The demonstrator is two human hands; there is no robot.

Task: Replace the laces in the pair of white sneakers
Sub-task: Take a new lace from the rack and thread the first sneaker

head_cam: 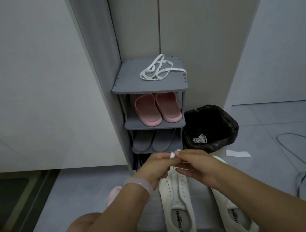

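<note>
In the head view, a pair of white sneakers is seen on the floor below the hands: the left sneaker [177,208] with bare eyelets, the right sneaker [233,216] partly covered by the right forearm. The left hand [155,169] and right hand [195,163] are brought together just above the toe of the left sneaker, each grip pinched shut on a thin white lace [173,166], whose tip runs down between the hands toward the front eyelets. A second white lace [159,69] is left loosely coiled on top of the grey shoe rack [124,84], well apart from the hands. Pink slippers [156,108] are kept on the shelf below, and a black-lined bin [227,123] with crumpled laces inside stands beside the rack
</note>
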